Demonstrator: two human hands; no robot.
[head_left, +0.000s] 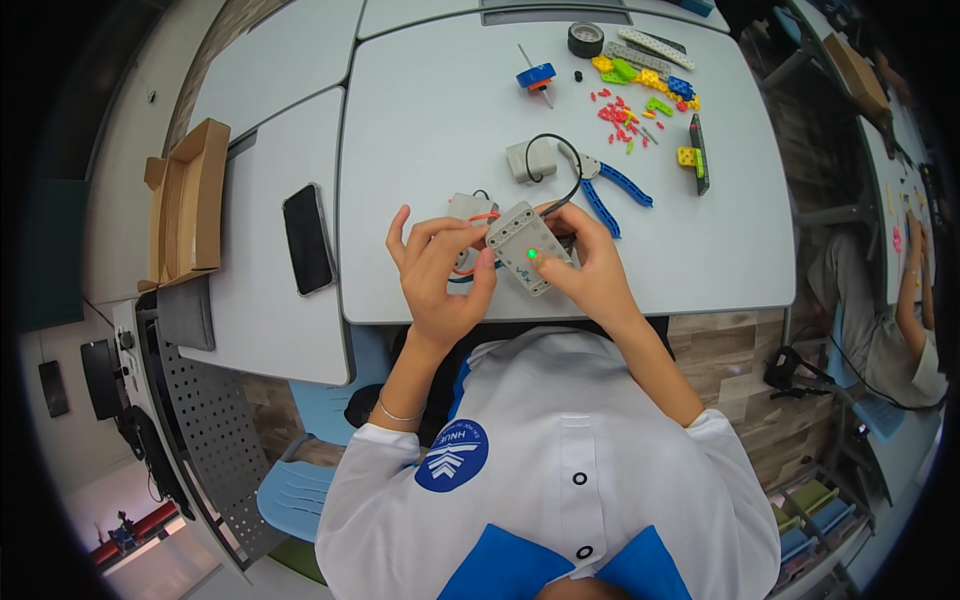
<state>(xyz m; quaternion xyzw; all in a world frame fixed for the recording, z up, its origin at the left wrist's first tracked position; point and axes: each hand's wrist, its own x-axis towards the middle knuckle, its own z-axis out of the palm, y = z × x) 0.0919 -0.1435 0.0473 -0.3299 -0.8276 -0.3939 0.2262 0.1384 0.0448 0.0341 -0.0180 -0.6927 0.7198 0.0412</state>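
Note:
My right hand (pixel 588 262) is closed around a light grey control box (pixel 515 262), thumb on its face beside a lit green light. The box is tilted above the table's front edge. At its upper left edge, my left hand (pixel 440 270) has its thumb and forefinger bent against the box, with the other fingers raised. A black cable (pixel 579 172) loops from the box toward a grey motor block (pixel 531 160). Another grey block (pixel 470 207) with an orange-red cable (pixel 487 216) lies partly hidden behind my left fingers. Blue-handled pliers (pixel 624 187) lie beyond my right hand.
Farther back are a blue disc on a metal shaft (pixel 536 77), a black wheel (pixel 586 39), red pins (pixel 622 120), and a dark plate with a yellow connector (pixel 698 155). Leftward lie a phone (pixel 309 240) and an open cardboard box (pixel 205 195). Another person (pixel 905 290) sits at right.

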